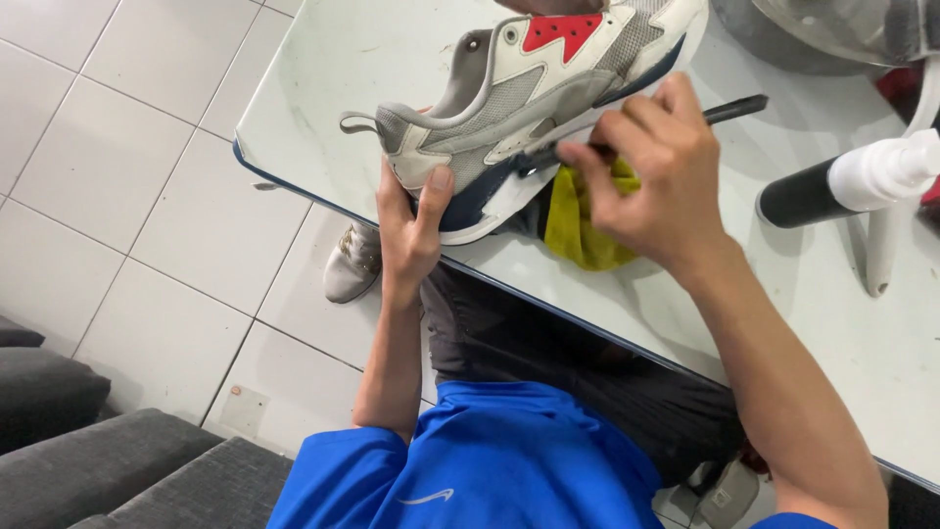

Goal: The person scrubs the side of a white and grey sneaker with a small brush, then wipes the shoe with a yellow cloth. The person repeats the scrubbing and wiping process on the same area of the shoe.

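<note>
A grey and white sneaker [534, 93] with a red panel and a dark blue sole edge lies tilted on its side at the edge of a glass table [323, 69]. My left hand [411, 220] grips its heel from below, thumb on the heel. My right hand [641, 167] holds a thin black brush [734, 106] against the sole edge of the shoe. A yellow cloth [578, 230] lies bunched under my right hand, partly hidden by it.
A black spray bottle with a white nozzle [847, 181] lies on the table at the right. A second sneaker [352, 264] stands on the white tiled floor under the table. A grey sofa [88, 441] fills the lower left.
</note>
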